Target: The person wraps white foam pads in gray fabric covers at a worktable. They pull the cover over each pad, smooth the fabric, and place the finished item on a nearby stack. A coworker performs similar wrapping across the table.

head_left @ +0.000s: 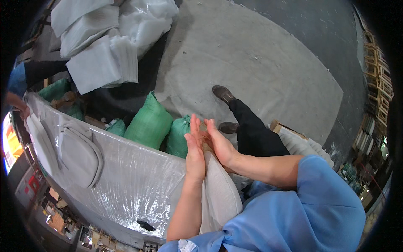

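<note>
While my left hand (195, 153) and right hand (221, 145) are flat, palms facing, the pale seat cushion (220, 191) stands on edge, top between them; likely light, soft, best held by both faces

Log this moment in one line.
left hand: open, near cushion | right hand: open, facing left hand | contact: unclear | nearby: table, green sacks
</note>
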Action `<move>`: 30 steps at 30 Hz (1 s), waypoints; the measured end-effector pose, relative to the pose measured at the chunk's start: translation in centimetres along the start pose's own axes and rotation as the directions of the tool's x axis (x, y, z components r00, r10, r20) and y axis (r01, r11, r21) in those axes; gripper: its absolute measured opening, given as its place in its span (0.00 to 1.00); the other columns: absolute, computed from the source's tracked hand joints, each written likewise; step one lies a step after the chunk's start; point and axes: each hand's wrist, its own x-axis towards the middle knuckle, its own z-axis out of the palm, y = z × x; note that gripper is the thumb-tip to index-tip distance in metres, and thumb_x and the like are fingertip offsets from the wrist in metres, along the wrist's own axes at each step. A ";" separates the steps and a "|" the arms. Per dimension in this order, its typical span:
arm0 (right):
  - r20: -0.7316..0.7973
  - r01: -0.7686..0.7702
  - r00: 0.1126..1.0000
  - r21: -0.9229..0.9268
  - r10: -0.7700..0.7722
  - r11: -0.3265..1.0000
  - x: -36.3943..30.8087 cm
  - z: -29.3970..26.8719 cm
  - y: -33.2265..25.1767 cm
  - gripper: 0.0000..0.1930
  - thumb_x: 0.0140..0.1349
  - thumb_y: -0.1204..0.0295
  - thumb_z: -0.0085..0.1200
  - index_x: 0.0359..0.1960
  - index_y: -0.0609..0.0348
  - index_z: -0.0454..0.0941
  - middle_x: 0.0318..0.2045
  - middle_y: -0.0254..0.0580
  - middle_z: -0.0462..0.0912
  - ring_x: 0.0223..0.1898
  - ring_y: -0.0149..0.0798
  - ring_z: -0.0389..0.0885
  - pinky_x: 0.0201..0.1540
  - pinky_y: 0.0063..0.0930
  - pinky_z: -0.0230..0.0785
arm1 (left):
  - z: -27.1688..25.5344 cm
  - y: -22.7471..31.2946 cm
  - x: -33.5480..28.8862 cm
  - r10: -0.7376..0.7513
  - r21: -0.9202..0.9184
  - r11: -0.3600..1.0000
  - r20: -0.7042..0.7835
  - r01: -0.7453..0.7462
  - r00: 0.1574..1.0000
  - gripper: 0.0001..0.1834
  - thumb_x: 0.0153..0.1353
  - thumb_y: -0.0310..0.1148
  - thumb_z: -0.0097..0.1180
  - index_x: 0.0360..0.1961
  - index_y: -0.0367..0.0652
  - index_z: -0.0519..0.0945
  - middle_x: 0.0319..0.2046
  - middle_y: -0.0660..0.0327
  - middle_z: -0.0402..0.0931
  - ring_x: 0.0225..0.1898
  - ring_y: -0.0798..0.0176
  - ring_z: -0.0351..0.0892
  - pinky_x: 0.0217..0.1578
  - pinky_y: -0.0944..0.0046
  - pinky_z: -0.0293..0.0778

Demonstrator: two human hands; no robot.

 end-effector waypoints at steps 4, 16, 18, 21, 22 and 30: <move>0.023 0.119 0.993 -0.179 -0.117 0.977 -0.2 2.2 -1.2 0.43 0.79 0.36 0.29 0.82 0.56 0.45 0.76 0.48 0.60 0.77 0.42 0.58 0.78 0.37 0.49 | -0.3 -2.7 0.5 0.113 -0.023 0.993 -0.034 -0.114 0.993 0.46 0.79 0.67 0.24 0.83 0.44 0.44 0.83 0.52 0.41 0.83 0.54 0.38 0.79 0.56 0.37; -0.064 0.203 0.972 -0.249 -0.225 0.947 -2.2 -0.2 -0.7 0.43 0.79 0.35 0.26 0.82 0.55 0.45 0.77 0.56 0.57 0.80 0.52 0.50 0.80 0.43 0.42 | -0.3 1.1 -2.8 0.174 0.069 0.984 -0.128 -0.166 0.976 0.48 0.76 0.71 0.24 0.83 0.45 0.46 0.82 0.49 0.47 0.84 0.51 0.37 0.80 0.51 0.32; -0.053 0.179 0.979 -0.246 -0.198 0.953 -4.1 -0.4 -0.2 0.43 0.79 0.35 0.26 0.82 0.55 0.46 0.78 0.54 0.56 0.80 0.49 0.50 0.80 0.41 0.41 | 0.2 2.4 -4.1 0.179 0.087 0.981 -0.045 -0.175 0.983 0.50 0.75 0.72 0.24 0.83 0.45 0.44 0.82 0.50 0.45 0.84 0.51 0.37 0.80 0.52 0.32; 0.081 0.149 0.987 -0.193 -0.136 0.970 -5.1 0.7 -0.1 0.43 0.79 0.36 0.26 0.83 0.54 0.44 0.81 0.49 0.50 0.82 0.44 0.43 0.82 0.38 0.36 | 1.9 1.5 -5.3 0.103 0.054 0.993 0.048 -0.105 0.994 0.51 0.75 0.72 0.25 0.84 0.46 0.39 0.84 0.52 0.39 0.84 0.52 0.35 0.80 0.52 0.32; 0.106 0.148 0.986 -0.222 -0.127 0.964 -5.2 1.1 -0.4 0.43 0.79 0.36 0.26 0.83 0.54 0.42 0.82 0.48 0.48 0.83 0.42 0.41 0.82 0.37 0.35 | 2.1 1.1 -5.2 0.142 0.027 0.989 0.048 -0.143 0.989 0.51 0.75 0.72 0.24 0.83 0.44 0.37 0.84 0.52 0.36 0.84 0.52 0.33 0.80 0.52 0.32; 0.191 0.002 0.981 -0.152 0.028 0.988 -4.3 0.8 -2.0 0.50 0.73 0.28 0.22 0.84 0.52 0.38 0.82 0.52 0.44 0.84 0.48 0.35 0.83 0.45 0.32 | 0.7 0.0 -5.5 0.245 -0.011 0.969 -0.043 -0.246 0.969 0.53 0.73 0.74 0.26 0.83 0.44 0.36 0.84 0.51 0.35 0.84 0.49 0.34 0.80 0.50 0.34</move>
